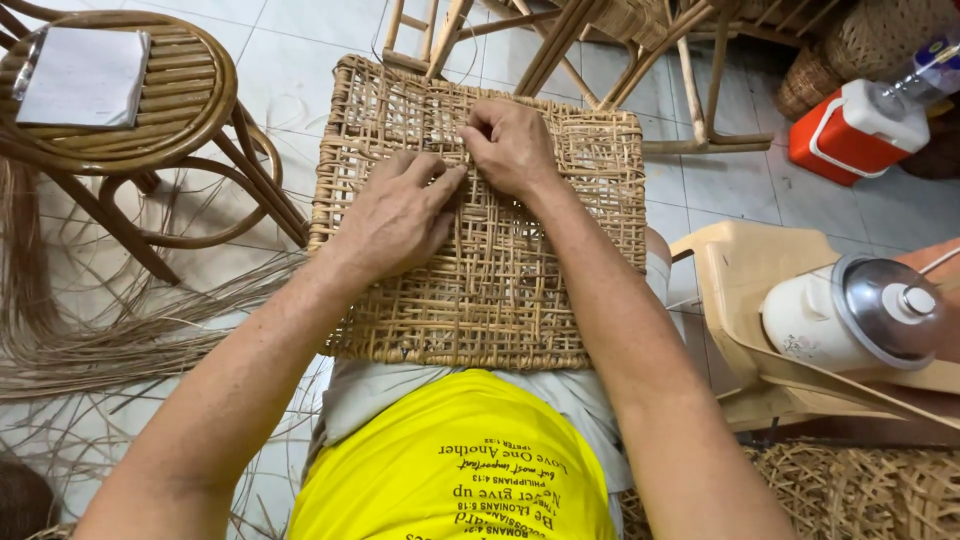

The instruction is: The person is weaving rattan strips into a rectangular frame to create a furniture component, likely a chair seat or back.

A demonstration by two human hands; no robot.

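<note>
Woven rattan panel lies flat on lap, long axis fore-aft. Right hand pinches a strand farther out; left hand flat, open, pressing weave just beside it.

Tan woven rattan panel flat on lap; weave partly open.

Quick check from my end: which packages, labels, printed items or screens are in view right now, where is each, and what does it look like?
Notepad: on the round rattan stool seat, upper left; flat, white paper, rectangular.
Cooler box: on the floor, upper right; boxy, red with a white lid and handle.
Shirt print: bottom centre; dark lettering on yellow fabric.
No screens or signs in view.
</note>
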